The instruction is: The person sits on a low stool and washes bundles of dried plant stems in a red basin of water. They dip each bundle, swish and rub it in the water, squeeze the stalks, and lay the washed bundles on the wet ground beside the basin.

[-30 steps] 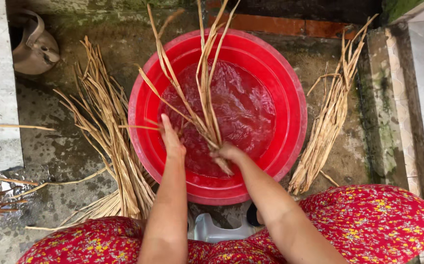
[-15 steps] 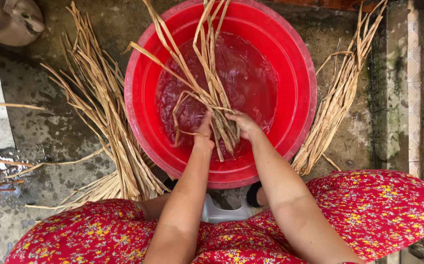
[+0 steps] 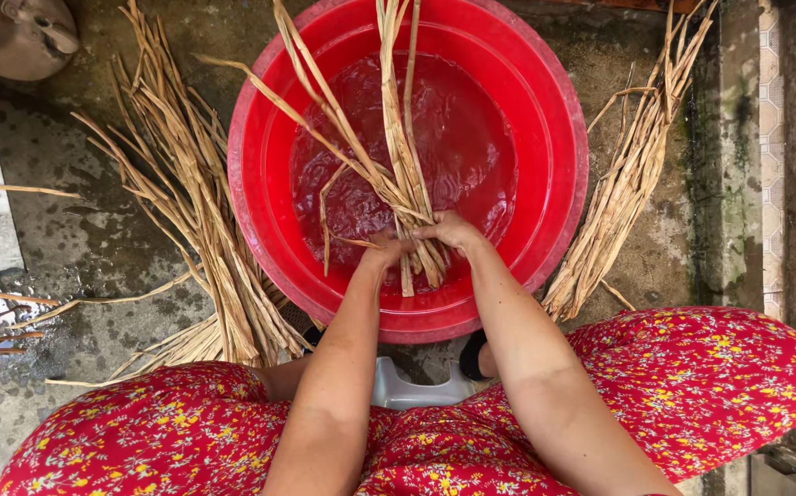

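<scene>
Both hands, left (image 3: 387, 250) and right (image 3: 451, 231), clamp the wet reeds (image 3: 398, 156) near their base; looks light, floppy, slippery.

Open water fills the far half of the red basin (image 3: 563, 101), either side of the upright reed bundle (image 3: 398, 156). Loose reed piles (image 3: 187, 211) and (image 3: 623, 184) crowd the floor (image 3: 77, 230) on both flanks; a pot (image 3: 22, 32) blocks the far-left corner.
</scene>
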A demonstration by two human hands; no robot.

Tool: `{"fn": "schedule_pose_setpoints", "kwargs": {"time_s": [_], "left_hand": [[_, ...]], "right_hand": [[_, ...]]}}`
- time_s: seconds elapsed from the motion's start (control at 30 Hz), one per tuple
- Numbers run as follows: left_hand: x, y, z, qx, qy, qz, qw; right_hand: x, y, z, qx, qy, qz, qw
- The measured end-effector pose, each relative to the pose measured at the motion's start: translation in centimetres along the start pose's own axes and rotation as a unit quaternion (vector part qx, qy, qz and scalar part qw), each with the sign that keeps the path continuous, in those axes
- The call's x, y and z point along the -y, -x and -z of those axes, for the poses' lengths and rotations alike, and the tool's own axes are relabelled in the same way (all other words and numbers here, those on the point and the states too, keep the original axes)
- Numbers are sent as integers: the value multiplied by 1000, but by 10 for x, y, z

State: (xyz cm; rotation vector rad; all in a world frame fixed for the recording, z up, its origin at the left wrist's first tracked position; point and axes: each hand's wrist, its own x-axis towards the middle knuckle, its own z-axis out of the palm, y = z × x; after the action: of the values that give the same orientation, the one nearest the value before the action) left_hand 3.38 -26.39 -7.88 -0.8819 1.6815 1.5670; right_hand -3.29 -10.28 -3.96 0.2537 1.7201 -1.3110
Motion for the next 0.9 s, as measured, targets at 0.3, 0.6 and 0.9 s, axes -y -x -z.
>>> {"fn": "schedule_pose_setpoints", "kwargs": {"time_s": [0.3,0.6,0.9], "left_hand": [[5,-3,-4,72,-70,37,994],[7,-3,-10,161,-297,-1,941],[17,-6,-14,201,-71,32,977]], "right_hand": [[-3,4,6,-27,-11,-24,999],[-5,8,8,-25,174,-84,981],[-4,13,-4,39,-135,-95,985]]}}
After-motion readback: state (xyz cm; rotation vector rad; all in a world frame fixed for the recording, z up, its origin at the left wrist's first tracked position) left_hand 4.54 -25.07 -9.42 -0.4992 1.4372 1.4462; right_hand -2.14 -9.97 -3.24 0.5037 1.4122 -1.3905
